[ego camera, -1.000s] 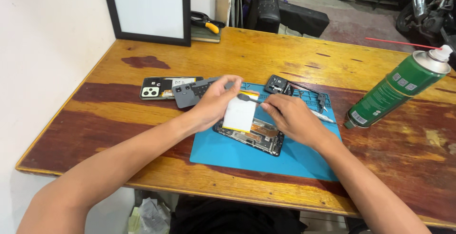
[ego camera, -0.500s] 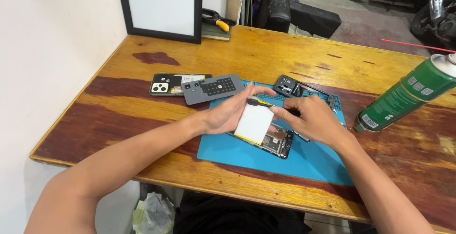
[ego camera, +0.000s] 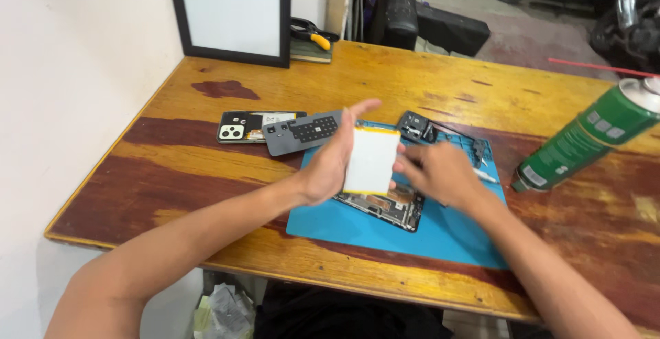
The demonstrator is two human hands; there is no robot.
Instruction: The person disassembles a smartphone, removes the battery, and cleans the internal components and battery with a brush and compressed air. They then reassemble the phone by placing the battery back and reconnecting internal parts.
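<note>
At a worn wooden table (ego camera: pixel 426 84), we lift a flat white battery pack (ego camera: pixel 371 160) clear of an opened phone body (ego camera: pixel 385 205) that lies on a blue work mat (ego camera: pixel 357 225). Our left hand (ego camera: pixel 330 163) cups the pack's left edge, fingers together and pressed flat against it, thumb behind. Our right hand (ego camera: pixel 436 170) meets the pack's right edge with fingers curled; it is blurred, so we cannot tell how firmly it grips. The pack stands tilted on edge just above the phone body, near the mat's middle.

As we judge it, the step in hand is freeing the battery from the chassis. The next move would call for a steady lift without bending the pack, and a bare spot to lay it down.

To the left, off the mat, rest a phone back cover with camera cut-outs (ego camera: pixel 240 127) and a grey panel (ego camera: pixel 302 131). A small dark part (ego camera: pixel 416 126) sits at the mat's far edge. A green spray can (ego camera: pixel 584 139) lies at the right. A black-framed board (ego camera: pixel 230 12) leans at the far left, yellow-handled pliers (ego camera: pixel 313 36) beside it.
</note>
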